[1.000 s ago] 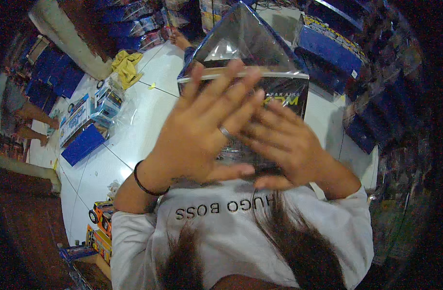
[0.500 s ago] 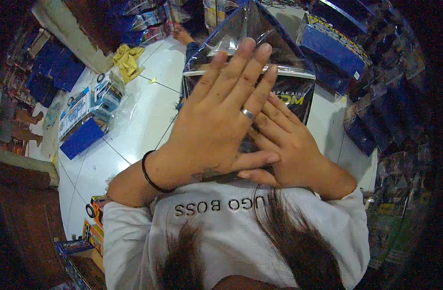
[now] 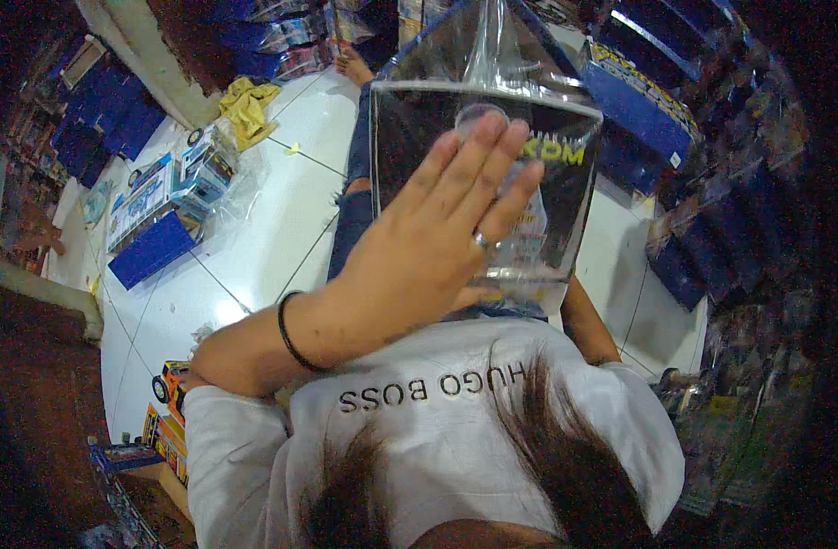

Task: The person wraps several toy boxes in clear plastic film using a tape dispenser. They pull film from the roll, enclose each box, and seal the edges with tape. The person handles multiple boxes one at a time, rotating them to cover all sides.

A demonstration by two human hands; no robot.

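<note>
A black box with yellow and white printing sits over my lap, wrapped in clear plastic film that bunches to a peak at its far end. My left hand lies across the box's face with its fingers stretched out and close together, holding nothing. It wears a ring, and a dark band circles the wrist. My right forearm runs down beside the box's lower right corner. The box hides my right hand, so its fingers do not show.
On the tiled floor at left lie a light-blue toy-vehicle box, a dark-blue box and a yellow cloth. An orange toy vehicle stands near my left elbow. Blue boxes are stacked at right.
My right hand has gone from under my left hand to behind the box. The box has come nearer and shows more of its face. My left hand has lowered slightly.
</note>
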